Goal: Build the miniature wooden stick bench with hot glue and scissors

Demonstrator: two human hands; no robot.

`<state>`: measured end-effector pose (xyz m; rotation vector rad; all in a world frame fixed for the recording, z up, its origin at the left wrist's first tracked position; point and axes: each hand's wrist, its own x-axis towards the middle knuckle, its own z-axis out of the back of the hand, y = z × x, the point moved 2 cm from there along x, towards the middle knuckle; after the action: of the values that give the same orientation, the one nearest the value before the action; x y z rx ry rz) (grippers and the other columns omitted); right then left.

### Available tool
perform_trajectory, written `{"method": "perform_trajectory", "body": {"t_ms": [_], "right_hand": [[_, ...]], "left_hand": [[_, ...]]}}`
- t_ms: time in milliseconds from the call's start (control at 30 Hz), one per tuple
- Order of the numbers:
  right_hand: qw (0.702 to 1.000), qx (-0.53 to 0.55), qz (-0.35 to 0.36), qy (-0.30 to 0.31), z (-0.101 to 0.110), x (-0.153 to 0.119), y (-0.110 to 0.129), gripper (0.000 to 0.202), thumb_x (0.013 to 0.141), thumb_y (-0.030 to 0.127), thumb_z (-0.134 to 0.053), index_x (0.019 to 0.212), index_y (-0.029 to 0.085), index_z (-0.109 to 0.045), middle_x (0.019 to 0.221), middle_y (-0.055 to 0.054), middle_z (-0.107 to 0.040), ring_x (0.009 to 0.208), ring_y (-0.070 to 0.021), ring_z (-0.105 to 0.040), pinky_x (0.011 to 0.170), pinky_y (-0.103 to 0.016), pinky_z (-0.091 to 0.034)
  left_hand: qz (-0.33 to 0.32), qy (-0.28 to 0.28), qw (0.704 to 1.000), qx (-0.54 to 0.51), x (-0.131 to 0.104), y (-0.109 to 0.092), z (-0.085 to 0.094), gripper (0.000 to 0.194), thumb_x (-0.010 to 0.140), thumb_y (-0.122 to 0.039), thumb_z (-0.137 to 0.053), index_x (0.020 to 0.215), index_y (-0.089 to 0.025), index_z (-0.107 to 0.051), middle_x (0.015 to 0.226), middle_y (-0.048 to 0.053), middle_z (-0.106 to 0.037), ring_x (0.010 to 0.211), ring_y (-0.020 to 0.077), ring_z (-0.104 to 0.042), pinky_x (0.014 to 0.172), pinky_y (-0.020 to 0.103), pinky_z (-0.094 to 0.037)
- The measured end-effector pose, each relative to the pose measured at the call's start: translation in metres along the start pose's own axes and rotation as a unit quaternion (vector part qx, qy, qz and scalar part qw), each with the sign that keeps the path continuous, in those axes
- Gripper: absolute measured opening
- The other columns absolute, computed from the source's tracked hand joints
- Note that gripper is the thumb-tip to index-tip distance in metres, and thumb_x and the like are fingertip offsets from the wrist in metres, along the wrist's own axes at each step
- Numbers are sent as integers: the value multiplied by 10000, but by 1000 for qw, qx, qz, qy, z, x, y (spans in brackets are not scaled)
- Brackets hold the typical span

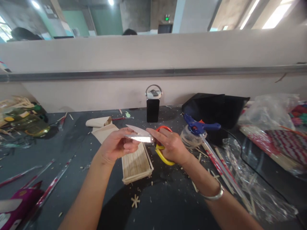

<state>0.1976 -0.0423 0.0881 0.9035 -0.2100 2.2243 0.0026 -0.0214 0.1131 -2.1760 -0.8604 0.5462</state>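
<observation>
At the centre of the frame, the right hand (172, 145) grasps metal-bladed scissors with red and yellow loop handles (144, 139), while the left hand (120, 145) curls beside the parted blades, its grip indeterminable, above a rectangular pale-wooden stick panel (136, 162) on the dark tabletop (79, 195).
</observation>
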Motion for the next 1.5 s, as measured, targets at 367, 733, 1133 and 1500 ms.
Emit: {"method": "perform_trajectory", "body": {"t_ms": [367,733,1133,1500], "right_hand": [[996,92,-17,3,-1,0,0,510,774,66,-492,1276,140,-544,877,-79,-603,761,-185,-577,643,-295,-513],[996,53,-57,32,-10,-5,-1,539,755,88,-506,1290,139,-542,880,-84,-636,712,-180,-592,632,-284,-512],[987,143,-48,47,-4,0,-2,504,822,83,-496,1320,160,-505,991,-96,-619,846,-189,-599,754,-317,-518],[993,115,-17,11,-2,2,-3,549,813,62,-475,1352,165,-483,968,-87,-561,881,-205,-539,794,-364,-499]], "left_hand": [[0,7,1000,-25,3,6,-5,120,678,-181,-736,608,-94,-692,432,1,-493,377,52,-415,385,159,-386],[-21,-8,999,-29,4,2,-3,64,688,-75,-637,659,-89,-693,504,24,-551,385,36,-403,390,141,-377],[-15,3,1000,-5,8,9,-5,105,757,-150,-632,675,-95,-665,538,14,-543,388,34,-380,399,154,-361],[-17,-21,1000,-2,8,8,-14,90,702,-177,-699,653,-110,-664,462,-28,-463,381,36,-362,393,151,-348]]}}
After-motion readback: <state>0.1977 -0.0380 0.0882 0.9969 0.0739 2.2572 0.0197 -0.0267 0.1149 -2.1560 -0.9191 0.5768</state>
